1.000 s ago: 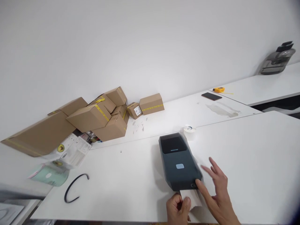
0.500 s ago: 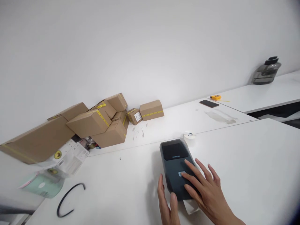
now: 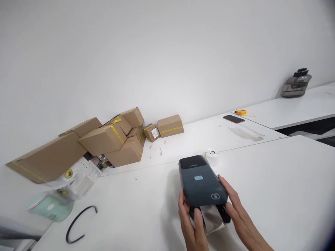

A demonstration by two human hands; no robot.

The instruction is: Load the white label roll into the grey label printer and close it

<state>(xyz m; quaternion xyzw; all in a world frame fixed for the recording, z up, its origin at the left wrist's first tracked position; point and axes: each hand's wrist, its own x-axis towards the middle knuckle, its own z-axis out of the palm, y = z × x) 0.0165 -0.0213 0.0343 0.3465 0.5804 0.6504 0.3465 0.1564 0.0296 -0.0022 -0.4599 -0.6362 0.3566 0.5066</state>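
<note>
A dark blue label printer [image 3: 200, 188] stands on the white table in front of me, its front end toward me. Its front edge is lifted, and a dark gap shows under the lid with a strip of label paper [image 3: 211, 219] hanging out of it. My left hand [image 3: 190, 223] grips the printer's left front corner, thumb at the front edge and fingers along the side. On the opposite side my right hand [image 3: 239, 214] holds the right front corner, fingers along the side and thumb at the front. Just behind the printer lies a white roll of labels [image 3: 211, 161].
Several cardboard boxes [image 3: 123, 150] are piled at the back left against the wall. Clear and green plastic packets [image 3: 56, 209] and a curved black strip [image 3: 70, 225] lie at left. Farther right are a phone [image 3: 233, 119], a yellow tape measure [image 3: 240, 112] and a large bottle [image 3: 296, 85].
My right hand has moved from the printer's top button to its right front corner, and my left hand has closed on the left corner. The printer's front edge has risen, exposing the paper strip.
</note>
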